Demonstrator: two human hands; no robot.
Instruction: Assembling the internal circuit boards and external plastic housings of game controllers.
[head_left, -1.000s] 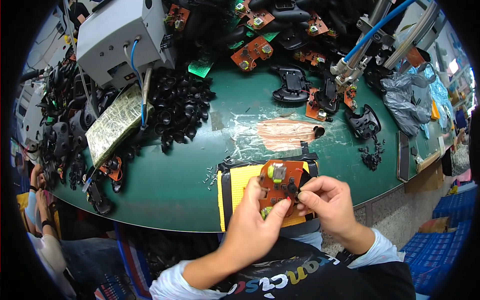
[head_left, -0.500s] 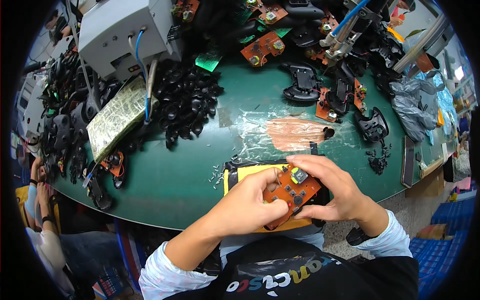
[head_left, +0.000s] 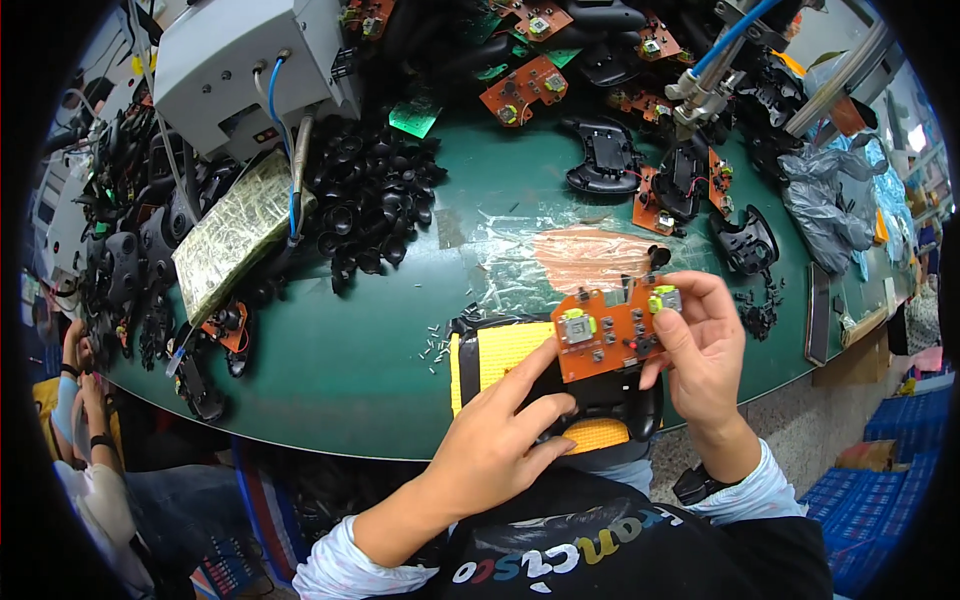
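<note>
An orange-brown circuit board (head_left: pixel 615 345), bearing two thumbstick modules with yellow-green parts, is held at its right end by my right hand (head_left: pixel 702 350), thumb in front and fingers behind. Beneath it, a black game controller shell (head_left: pixel 610 400) lies on a yellow textured mat (head_left: pixel 500 352) with black tape at its edges. My left hand (head_left: pixel 500 425) is around the left grip of that shell, thumb and index on either side. The other left fingers reach up to the board's lower left edge. The board covers part of the shell.
Black thumbstick caps (head_left: pixel 375 200) are heaped at left by a wrapped block (head_left: pixel 235 235) and a grey machine (head_left: pixel 245 75). Small screws (head_left: pixel 433 345) lie left of the mat. Controller shells (head_left: pixel 603 160) and boards (head_left: pixel 523 90) crowd the back; a phone (head_left: pixel 817 315) lies right.
My right hand has lifted the circuit board and turned it level, away from the mat. My left hand has let go of the board and moved down to the controller shell, now exposed.
</note>
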